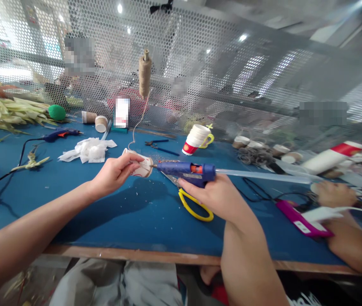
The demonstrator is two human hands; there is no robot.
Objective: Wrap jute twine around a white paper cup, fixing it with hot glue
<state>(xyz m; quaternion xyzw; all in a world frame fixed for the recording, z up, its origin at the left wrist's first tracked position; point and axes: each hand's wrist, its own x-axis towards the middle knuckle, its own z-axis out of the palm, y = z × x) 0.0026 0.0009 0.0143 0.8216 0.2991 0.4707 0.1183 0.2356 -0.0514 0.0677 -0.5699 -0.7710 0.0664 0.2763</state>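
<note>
Glue gun (pixel 183 169) | axis crosswise, nozzle (pixel 155 166) leftward toward cup (pixel 145 167) | right hand (pixel 217 191) clasps gun | left hand (pixel 118 172) pinches cup

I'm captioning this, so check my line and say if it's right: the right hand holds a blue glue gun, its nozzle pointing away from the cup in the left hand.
The direction is wrong: in the head view, the right hand holds a blue glue gun, its nozzle pointing toward the cup in the left hand.
</note>
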